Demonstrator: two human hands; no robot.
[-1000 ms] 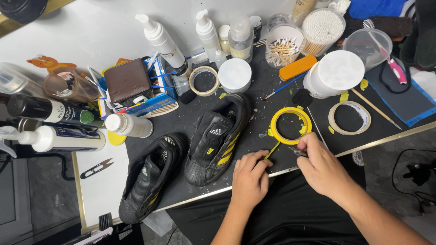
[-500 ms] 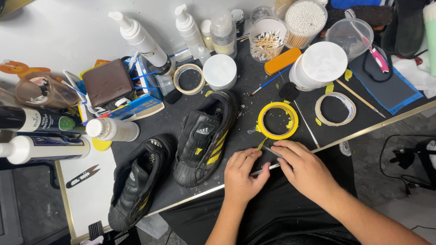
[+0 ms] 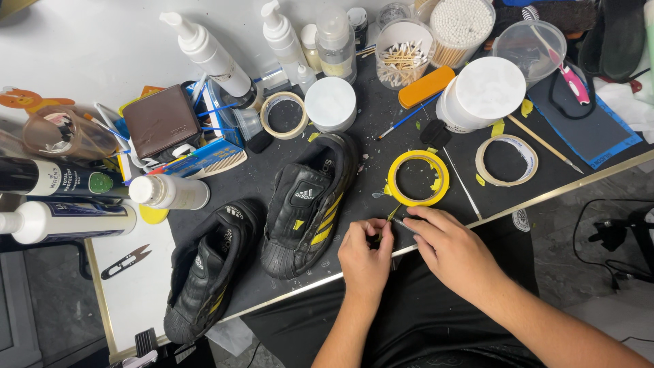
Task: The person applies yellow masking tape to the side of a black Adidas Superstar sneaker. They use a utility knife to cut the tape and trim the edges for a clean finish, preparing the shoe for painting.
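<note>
A yellow tape roll (image 3: 398, 194) lies flat on the dark mat (image 3: 381, 129), with a thin yellow tape strip (image 3: 393, 213) trailing from it toward me. My left hand (image 3: 364, 257) pinches the near end of that strip at the table's front edge. My right hand (image 3: 451, 249) is beside it, fingers closed on what looks like a thin grey tool (image 3: 402, 222) that points at the strip. Just left of my hands lies a black shoe with yellow stripes (image 3: 310, 204). A second black shoe (image 3: 208, 272) lies further left.
Two beige tape rolls (image 3: 505, 161) (image 3: 285, 114), white lidded tubs (image 3: 485, 92) (image 3: 330, 103), pump bottles (image 3: 208, 51), cotton-swab cups (image 3: 403, 58), a brown wallet (image 3: 161, 121), a clear bowl with a toothbrush (image 3: 538, 48) and small snips (image 3: 126, 261) crowd the table. Yellow tape scraps dot the mat.
My right hand has left the yellow roll and come back to the table's front edge beside my left hand. Both hands now work close together on the strip.
</note>
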